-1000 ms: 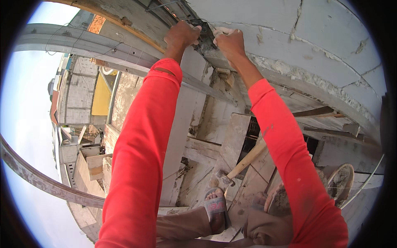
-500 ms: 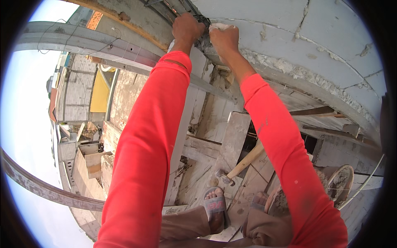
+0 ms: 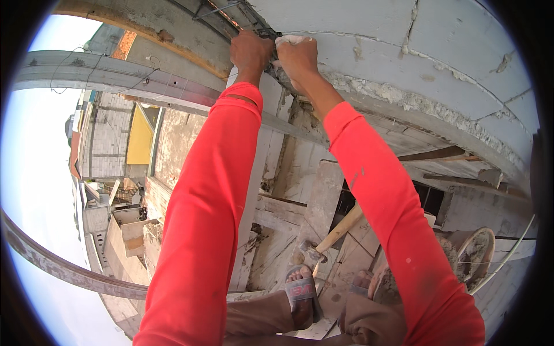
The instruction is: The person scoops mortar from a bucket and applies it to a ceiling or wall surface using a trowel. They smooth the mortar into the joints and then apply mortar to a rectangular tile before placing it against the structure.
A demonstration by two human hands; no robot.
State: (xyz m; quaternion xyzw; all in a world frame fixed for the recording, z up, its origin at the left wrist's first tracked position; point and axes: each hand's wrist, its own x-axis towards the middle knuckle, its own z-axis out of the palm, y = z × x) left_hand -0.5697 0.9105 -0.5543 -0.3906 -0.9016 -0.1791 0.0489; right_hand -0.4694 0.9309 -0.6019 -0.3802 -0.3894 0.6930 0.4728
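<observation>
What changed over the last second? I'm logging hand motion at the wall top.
Both hands drew closer together at the joint on the block wall: the left hand edged right, and the right hand edged left. Both keep their fists closed there. The hammer and sandalled foot stayed put.

you are on an open-air building site, high up on scaffolding. just beyond your hands stands an unfinished wall of pale blocks (image 3: 461, 63) with rough mortar joints (image 3: 404, 101). below your arms lie mortar-spattered planks (image 3: 323, 196), a hammer (image 3: 329, 236) and a mortar pan (image 3: 476, 254). to the left of your left arm, neighbouring rooftops (image 3: 115, 190) lie far below.
</observation>
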